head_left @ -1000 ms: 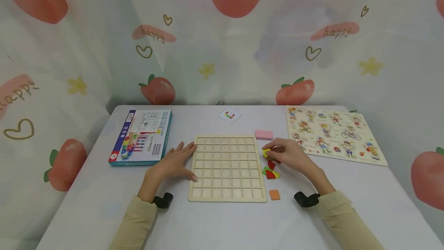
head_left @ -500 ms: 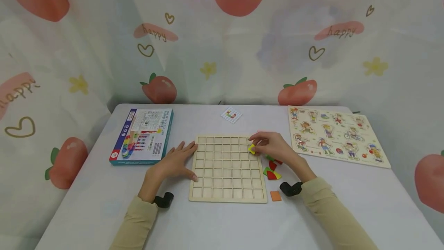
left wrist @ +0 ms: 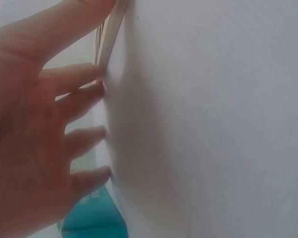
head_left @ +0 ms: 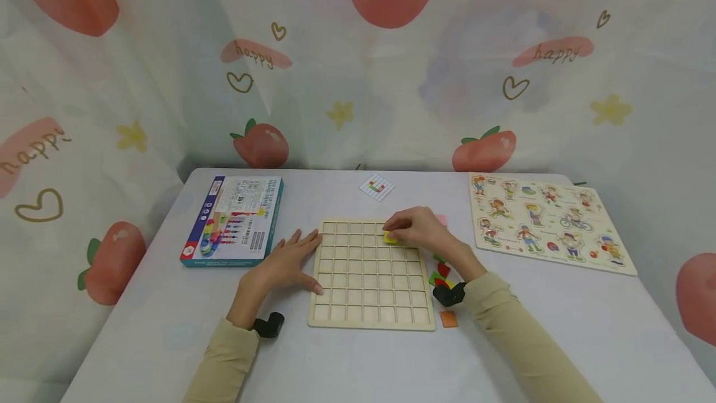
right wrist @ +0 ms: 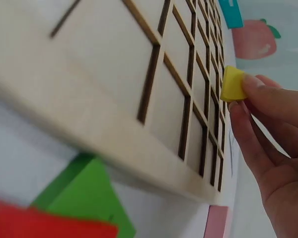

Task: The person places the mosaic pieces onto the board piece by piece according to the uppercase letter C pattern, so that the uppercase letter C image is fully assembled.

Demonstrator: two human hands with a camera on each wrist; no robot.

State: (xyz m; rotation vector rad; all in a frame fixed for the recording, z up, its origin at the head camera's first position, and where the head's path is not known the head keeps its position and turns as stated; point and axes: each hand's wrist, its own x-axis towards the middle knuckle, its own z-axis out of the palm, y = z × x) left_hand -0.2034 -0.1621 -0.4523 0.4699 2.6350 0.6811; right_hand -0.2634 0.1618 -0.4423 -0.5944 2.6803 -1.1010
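A pale wooden grid board (head_left: 371, 322) with square recesses lies in the middle of the table. My right hand (head_left: 422, 229) pinches a yellow square tile (right wrist: 233, 84) between thumb and fingers, close over the board's far right part. My left hand (head_left: 288, 264) rests at the board's left edge with fingers spread, the thumb on its rim; in the left wrist view the fingertips (left wrist: 103, 89) reach down to the tabletop beside the edge. Red, green and yellow pieces (head_left: 443, 270) lie right of the board, partly hidden by the right wrist. An orange square tile (head_left: 449, 319) lies nearer.
A teal-edged game box (head_left: 237, 219) lies at left. Behind the board is a small pattern card (head_left: 377, 187) with a coloured grid. A picture puzzle board (head_left: 550, 222) lies at back right. A pink block (right wrist: 217, 221) sits by the board's far right corner.
My right hand has carried the yellow tile left, from beside the loose pieces to over the board. The left hand has stayed at the board's edge.
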